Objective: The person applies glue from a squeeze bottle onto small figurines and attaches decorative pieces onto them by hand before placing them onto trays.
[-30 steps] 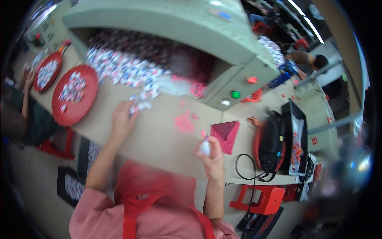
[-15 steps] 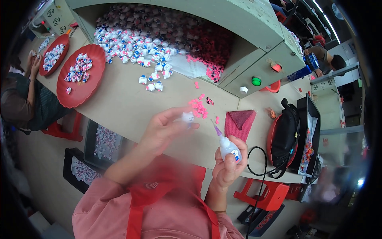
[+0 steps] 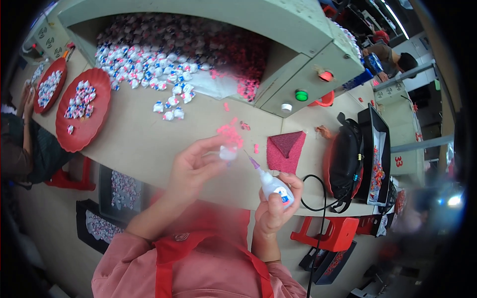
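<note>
Between the thumb and fingers of my left hand [image 3: 191,161] is a small white figurine [image 3: 228,153], slightly blurred. My right hand [image 3: 278,206] grips a white squeeze bottle [image 3: 273,186] with a purple needle tip [image 3: 254,163]. The needle points up and left toward the figurine, with a small gap between them. Just beyond my left hand lies a loose pile of small pink pieces [image 3: 229,132] on the table. A couple of darker pieces [image 3: 245,126] sit beside it. To the right is a folded dark-pink cloth [image 3: 285,153].
A grey-green cabinet [image 3: 298,67] holds many white-and-blue figurines [image 3: 144,62] and pink pieces. Red plates of figurines [image 3: 102,116] stand left, near another person [image 3: 15,134]. At right are a black bag [image 3: 344,159], a cable [image 3: 323,218] and a black tray [image 3: 365,191].
The needle tip has come closer to the figurine. The whole view has shifted, so the table and cabinet sit further left in the picture. Both hands keep their hold.
</note>
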{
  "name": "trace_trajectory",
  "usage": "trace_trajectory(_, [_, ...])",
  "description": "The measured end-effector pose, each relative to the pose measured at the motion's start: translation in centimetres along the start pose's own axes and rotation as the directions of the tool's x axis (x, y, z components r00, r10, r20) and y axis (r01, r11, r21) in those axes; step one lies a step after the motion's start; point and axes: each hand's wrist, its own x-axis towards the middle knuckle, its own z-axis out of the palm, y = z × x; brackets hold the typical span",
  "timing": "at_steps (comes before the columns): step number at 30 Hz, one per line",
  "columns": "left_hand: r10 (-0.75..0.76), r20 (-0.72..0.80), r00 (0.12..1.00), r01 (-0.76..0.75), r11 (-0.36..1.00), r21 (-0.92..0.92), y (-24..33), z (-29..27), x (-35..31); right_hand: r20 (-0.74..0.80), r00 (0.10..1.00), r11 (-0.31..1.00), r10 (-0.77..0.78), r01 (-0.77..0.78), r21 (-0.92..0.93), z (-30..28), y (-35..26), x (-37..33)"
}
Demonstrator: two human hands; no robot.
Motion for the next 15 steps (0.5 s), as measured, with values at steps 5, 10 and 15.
trace_trajectory(5, [0.063, -0.008, 0.998, -0.061, 0.987, 0.15, 0.2, 0.6, -0.1, 0.099, 0.97, 0.924, -0.222, 0.242, -0.295, 0.6, -1.7, -1.0])
trace_trajectory(10, [0.124, -0.022, 0.992, -0.116, 0.968, 0.221, 0.1, 0.5, -0.3, 0.242, 0.947, 0.905, -0.21, 0.282, -0.319, 0.8, -1.9, -0.9])
trace_trajectory(15, [0.196, 0.004, 0.981, -0.191, 0.952, 0.241, 0.4, 0.2, -0.5, 0.315, 0.919, 0.87, -0.239, 0.346, -0.351, 1.5, -2.2, -0.7])
